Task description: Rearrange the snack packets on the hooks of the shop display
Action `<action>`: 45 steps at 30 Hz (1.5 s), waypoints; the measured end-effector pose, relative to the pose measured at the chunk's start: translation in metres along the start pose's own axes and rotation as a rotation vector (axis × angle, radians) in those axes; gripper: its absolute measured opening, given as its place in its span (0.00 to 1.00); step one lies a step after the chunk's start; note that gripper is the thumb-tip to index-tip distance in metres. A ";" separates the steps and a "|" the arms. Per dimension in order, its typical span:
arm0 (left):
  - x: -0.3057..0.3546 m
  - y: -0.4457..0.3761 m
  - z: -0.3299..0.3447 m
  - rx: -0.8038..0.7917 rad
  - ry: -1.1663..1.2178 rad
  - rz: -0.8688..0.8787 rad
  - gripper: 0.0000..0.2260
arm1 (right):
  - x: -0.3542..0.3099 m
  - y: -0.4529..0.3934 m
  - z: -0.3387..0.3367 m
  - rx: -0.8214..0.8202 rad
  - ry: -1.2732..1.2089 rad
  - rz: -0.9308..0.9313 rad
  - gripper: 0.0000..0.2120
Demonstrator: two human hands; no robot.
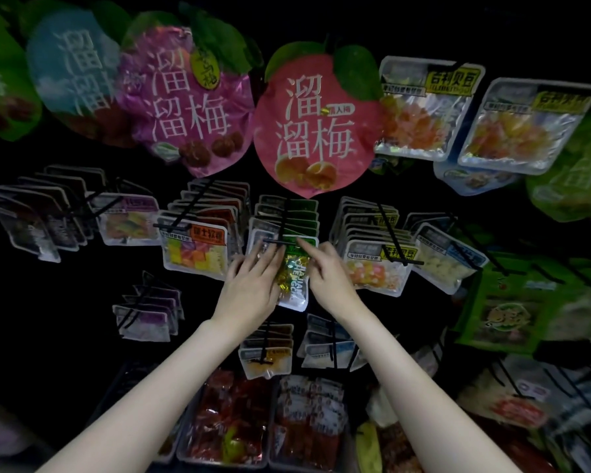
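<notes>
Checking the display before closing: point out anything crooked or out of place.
The green-topped packet between both hands hangs tilted at the front of its hook, unlike the straight stack behind. Left hand and right hand are touching it.

A shop is indicated by rows of clear plastic snack packets point(194, 251) hung on black metal hooks point(282, 222) around the hands, with round pink plum bags point(316, 126) displayed above.

At frame centre, the green-topped packet point(296, 271) shows gold and iridescent sweets through a clear window. Above it hangs a pink round bag point(316, 128) with white characters and green leaves; left of that, a magenta bag point(185, 104). A black hook point(282, 227) crosses the green packets.
</notes>
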State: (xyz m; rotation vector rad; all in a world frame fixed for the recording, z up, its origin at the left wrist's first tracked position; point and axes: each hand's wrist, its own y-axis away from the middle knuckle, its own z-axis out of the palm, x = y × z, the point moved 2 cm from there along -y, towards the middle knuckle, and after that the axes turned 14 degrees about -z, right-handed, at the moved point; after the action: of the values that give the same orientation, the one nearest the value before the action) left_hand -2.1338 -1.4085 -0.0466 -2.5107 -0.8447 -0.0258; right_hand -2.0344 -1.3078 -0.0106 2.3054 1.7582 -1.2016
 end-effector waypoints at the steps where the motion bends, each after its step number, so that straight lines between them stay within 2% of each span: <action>1: 0.001 -0.002 0.000 -0.020 -0.001 -0.009 0.23 | 0.001 -0.002 0.001 -0.023 -0.005 0.030 0.25; 4: 0.001 -0.002 -0.005 0.025 0.053 0.004 0.21 | -0.001 0.001 -0.001 -0.064 0.019 0.076 0.27; 8: 0.003 0.017 -0.028 0.281 0.302 0.135 0.14 | -0.012 0.017 -0.033 0.099 0.070 -0.009 0.21; 11: 0.018 0.021 -0.048 0.477 0.381 0.218 0.12 | -0.020 0.032 -0.065 0.081 0.034 0.034 0.20; 14: 0.049 0.004 -0.071 0.556 0.415 0.242 0.12 | -0.027 0.043 -0.107 0.147 -0.025 0.013 0.20; 17: 0.086 -0.018 -0.087 0.507 0.426 0.248 0.13 | -0.024 0.045 -0.154 0.273 -0.076 -0.014 0.18; 19: 0.112 -0.031 -0.093 0.426 0.473 0.233 0.14 | -0.015 0.045 -0.185 0.364 -0.003 -0.012 0.19; 24: 0.173 -0.062 -0.103 0.277 0.424 0.182 0.19 | 0.023 0.032 -0.268 0.713 0.236 0.043 0.30; 27: 0.201 -0.077 -0.103 0.236 0.370 0.105 0.21 | 0.053 0.011 -0.304 0.708 0.234 0.152 0.37; 29: 0.211 -0.080 -0.103 0.256 0.401 0.066 0.21 | 0.065 -0.001 -0.312 0.643 0.110 0.204 0.39; 31: 0.213 -0.085 -0.105 0.295 0.471 0.040 0.22 | 0.069 -0.009 -0.314 0.673 -0.049 0.202 0.40; 33: 0.209 -0.095 -0.114 0.343 0.570 -0.004 0.24 | 0.071 -0.010 -0.316 0.771 -0.174 0.166 0.33; 36: 0.199 -0.114 -0.130 0.337 0.723 -0.138 0.28 | 0.063 -0.004 -0.316 0.780 -0.297 0.079 0.06; 37: 0.197 -0.120 -0.132 0.308 0.745 -0.171 0.30 | 0.058 0.000 -0.316 0.773 -0.307 0.043 0.01; 40: 0.198 -0.136 -0.132 0.254 0.695 -0.207 0.33 | 0.036 0.014 -0.318 0.801 -0.326 -0.073 0.04; 45: 0.208 -0.150 -0.136 0.274 0.656 -0.339 0.32 | 0.001 0.048 -0.317 0.878 -0.233 -0.278 0.10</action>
State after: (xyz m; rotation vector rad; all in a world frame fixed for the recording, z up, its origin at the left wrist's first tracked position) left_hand -2.0336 -1.2494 0.1742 -1.8888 -0.8938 -0.7466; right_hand -1.8168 -1.1880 0.1920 2.1035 1.7042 -2.5893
